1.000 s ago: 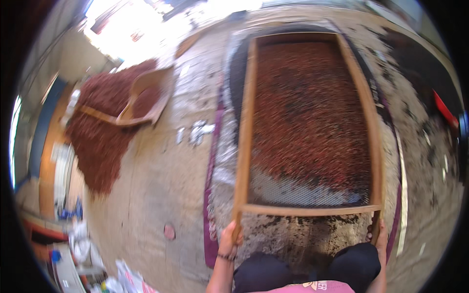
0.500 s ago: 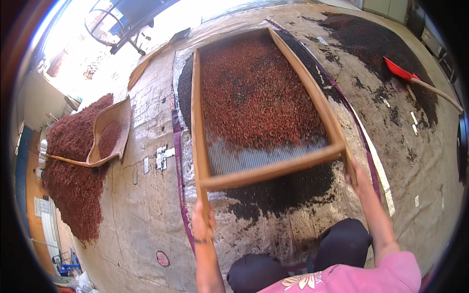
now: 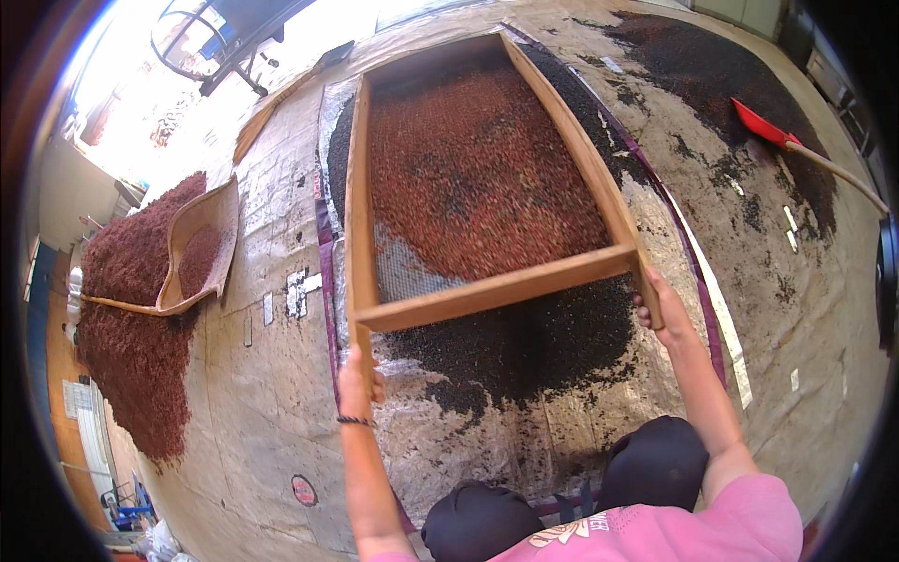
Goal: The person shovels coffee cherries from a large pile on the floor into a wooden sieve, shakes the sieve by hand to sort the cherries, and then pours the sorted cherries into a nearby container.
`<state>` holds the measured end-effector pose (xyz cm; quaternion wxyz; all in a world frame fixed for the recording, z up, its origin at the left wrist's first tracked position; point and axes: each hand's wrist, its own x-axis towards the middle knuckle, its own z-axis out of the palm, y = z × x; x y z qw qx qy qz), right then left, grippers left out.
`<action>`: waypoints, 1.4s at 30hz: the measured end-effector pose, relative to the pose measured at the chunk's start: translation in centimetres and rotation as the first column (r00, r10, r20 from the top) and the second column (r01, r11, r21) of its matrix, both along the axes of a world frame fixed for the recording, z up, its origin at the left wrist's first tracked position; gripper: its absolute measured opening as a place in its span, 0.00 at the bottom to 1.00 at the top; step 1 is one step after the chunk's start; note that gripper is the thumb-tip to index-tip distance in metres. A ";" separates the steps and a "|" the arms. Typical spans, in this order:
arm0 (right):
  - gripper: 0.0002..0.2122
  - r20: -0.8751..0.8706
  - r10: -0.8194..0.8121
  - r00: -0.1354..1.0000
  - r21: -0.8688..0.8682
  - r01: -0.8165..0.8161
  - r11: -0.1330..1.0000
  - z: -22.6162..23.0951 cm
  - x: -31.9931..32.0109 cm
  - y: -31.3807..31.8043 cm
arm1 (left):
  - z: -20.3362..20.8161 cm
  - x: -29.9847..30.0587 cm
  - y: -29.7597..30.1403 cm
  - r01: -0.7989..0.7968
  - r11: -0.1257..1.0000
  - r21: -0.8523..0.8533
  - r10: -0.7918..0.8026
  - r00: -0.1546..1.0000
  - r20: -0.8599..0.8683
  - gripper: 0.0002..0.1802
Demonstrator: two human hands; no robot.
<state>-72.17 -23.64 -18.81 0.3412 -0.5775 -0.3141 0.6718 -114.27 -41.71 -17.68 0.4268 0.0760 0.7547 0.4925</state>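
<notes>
In the head view, a wooden-framed sieve (image 3: 496, 288) is seen at upper centre, its left handle (image 3: 362, 339) gripped by the left hand (image 3: 357, 384), its right by the right hand (image 3: 669, 309); reddish granules (image 3: 487, 169) are held on its mesh.

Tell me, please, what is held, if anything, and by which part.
A wooden sieve: the left hand and right hand each grip a handle at its near end.

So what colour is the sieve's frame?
The sieve's frame is light brown, seen best in the head view.
</notes>
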 end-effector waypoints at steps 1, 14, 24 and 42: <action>0.20 -0.019 -0.004 1.000 0.015 0.004 1.000 -0.2 -0.4 -0.3 | 0.2 -1.0 -0.4 0.021 0.999 0.034 -0.020 0.999 -0.031 0.26; 0.21 0.064 -0.090 0.994 -0.107 0.097 0.990 -3.3 4.1 -5.7 | -4.2 4.6 -8.3 0.019 0.987 0.163 -0.021 1.000 0.010 0.11; 0.21 0.125 -0.002 0.992 -0.137 0.019 0.990 -1.1 4.2 -7.2 | -3.6 4.9 -10.3 -0.053 0.979 0.196 0.032 0.993 0.110 0.13; 0.21 0.057 -0.040 0.998 -0.105 0.046 0.993 -0.8 4.8 -8.2 | -4.9 4.7 -11.2 -0.084 0.972 0.220 0.055 0.989 0.137 0.14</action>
